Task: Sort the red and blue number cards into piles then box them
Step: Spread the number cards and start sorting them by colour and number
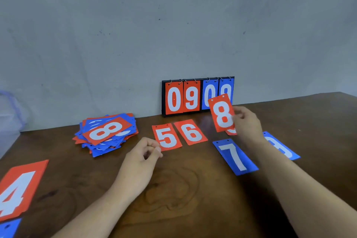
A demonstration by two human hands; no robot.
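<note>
You are mid-sort: cards are being laid out by colour, and nothing looks boxed yet. Your right hand [246, 121] holds the red 8 card [222, 114] upright above the table [183, 189], thumb and fingers pinched on its right edge, just over another red card [230, 132] that is mostly hidden. The red 5 card [167, 137] and red 6 card [191, 132] lie side by side to its left. The blue 7 card [234, 156] lies nearer you.

Your left hand [143, 158] sits at the 5's lower left corner, fingers curled, thumb meeting fingertips. I cannot tell whether it nips that corner or only touches it.

Next, I judge, you set the 8 flat among the reds, then draw again from the mixed pile [106, 133] on the left.
</note>
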